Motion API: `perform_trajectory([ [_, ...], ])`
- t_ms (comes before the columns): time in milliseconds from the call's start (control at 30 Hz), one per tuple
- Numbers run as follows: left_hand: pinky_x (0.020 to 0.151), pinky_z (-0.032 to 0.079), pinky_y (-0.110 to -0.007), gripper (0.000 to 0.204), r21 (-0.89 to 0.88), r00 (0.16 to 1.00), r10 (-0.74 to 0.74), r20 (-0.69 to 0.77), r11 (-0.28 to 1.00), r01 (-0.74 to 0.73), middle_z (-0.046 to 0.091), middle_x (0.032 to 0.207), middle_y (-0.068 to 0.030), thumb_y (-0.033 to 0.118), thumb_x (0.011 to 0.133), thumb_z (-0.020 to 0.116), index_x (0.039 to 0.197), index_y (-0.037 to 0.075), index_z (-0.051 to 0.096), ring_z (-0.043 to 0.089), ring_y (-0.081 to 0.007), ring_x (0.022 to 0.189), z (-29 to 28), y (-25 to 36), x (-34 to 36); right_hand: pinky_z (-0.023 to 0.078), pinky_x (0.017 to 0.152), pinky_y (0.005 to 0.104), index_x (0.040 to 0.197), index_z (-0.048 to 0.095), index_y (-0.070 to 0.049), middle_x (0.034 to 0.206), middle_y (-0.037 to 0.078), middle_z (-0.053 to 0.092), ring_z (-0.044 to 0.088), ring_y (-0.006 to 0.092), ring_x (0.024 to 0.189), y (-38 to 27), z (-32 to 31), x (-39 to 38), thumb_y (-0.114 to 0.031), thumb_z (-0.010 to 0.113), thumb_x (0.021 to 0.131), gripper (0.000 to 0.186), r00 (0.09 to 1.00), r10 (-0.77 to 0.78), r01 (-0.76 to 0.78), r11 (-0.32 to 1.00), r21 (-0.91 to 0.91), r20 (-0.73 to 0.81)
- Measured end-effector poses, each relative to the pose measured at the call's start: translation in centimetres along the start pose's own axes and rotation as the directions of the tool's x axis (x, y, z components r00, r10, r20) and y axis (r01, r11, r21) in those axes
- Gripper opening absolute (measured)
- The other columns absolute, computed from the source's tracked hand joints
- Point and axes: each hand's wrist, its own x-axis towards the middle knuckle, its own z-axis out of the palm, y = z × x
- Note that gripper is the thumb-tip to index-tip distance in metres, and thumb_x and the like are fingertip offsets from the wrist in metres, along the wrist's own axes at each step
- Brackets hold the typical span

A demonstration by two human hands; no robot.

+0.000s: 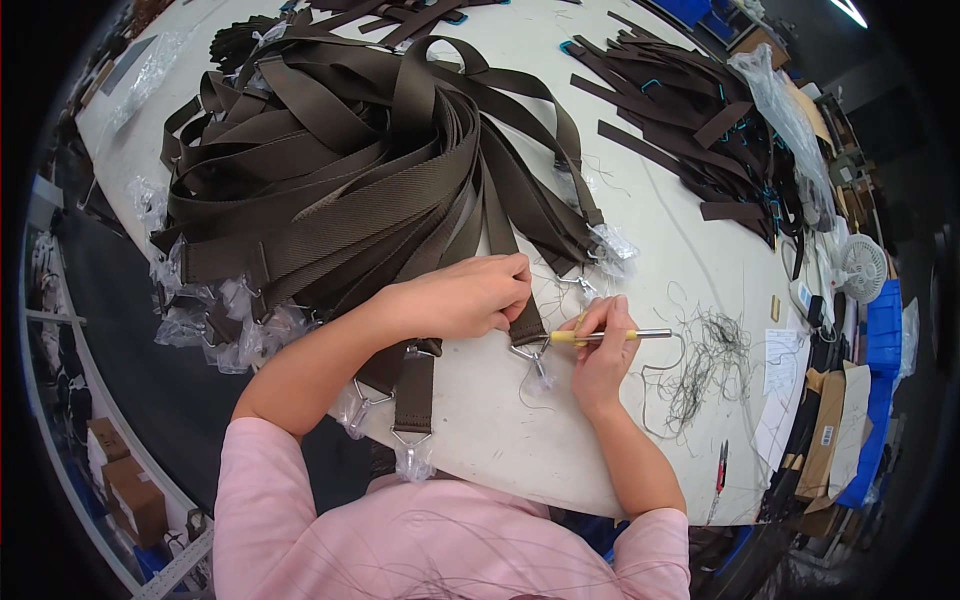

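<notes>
A pale table is filling most of the view, its edge curving round in front of a person in a pink shirt. A big heap of brown straps is covering its left half, with metal clips in clear plastic hanging around the heap's lower edge. A second pile of dark straps is lying at the far right, showing bits of blue.

The strap being worked on is lying between the hands, its clip end pointing toward the person. The left hand is curling narrowly over it, gripping it. The right hand is holding a yellow and silver pen-shaped tool, the yellow end pointing at the strap.

Loose threads are lying tangled right of that hand, and red-handled snips are resting nearer the table's edge. Beyond, papers, a white fan and blue bins are lining the right side. Cardboard boxes are standing low on the left.
</notes>
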Motion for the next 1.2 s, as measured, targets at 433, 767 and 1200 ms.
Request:
perform_trajectory([
  [433,0.081,0.048,-0.040,0.016,-0.043,0.993,0.026,-0.113,0.999,-0.031,0.058,0.096,-0.0110,0.001,0.082,0.072,0.090,0.002,0.059,0.062,-0.0315,0.091,0.0,0.0,0.2,0.031,0.044,0.0220,0.066,0.047,-0.010,0.057,-0.001,0.045,0.044,0.0082,0.046,0.6,0.4,0.3,-0.037,0.037,0.111,0.054,0.998,0.059,-0.057,0.995,0.086,-0.027],
  [767,0.087,0.047,-0.042,0.013,0.003,0.998,0.028,0.064,1.000,-0.028,0.058,0.097,-0.0122,0.003,0.083,0.071,0.087,0.001,0.059,0.059,-0.0325,0.101,-0.4,-0.6,0.4,0.028,0.041,0.0223,0.065,0.045,-0.011,0.058,-0.001,0.042,0.053,0.0105,0.047,-0.1,0.1,0.4,-0.037,0.037,0.111,0.054,0.998,0.052,-0.050,0.998,0.033,-0.042],
  [1200,0.075,0.050,-0.045,0.011,0.011,1.000,-0.022,0.000,1.000,0.022,0.067,0.090,-0.0167,0.005,0.090,0.066,0.093,-0.001,0.056,0.066,-0.0394,0.087,-0.6,0.2,0.1,0.031,0.050,0.0229,0.071,0.057,-0.003,0.063,-0.001,0.052,0.039,0.0041,0.055,0.6,1.0,0.2,-0.034,0.044,0.111,0.052,0.995,0.050,-0.038,0.990,-0.135,0.090],
])
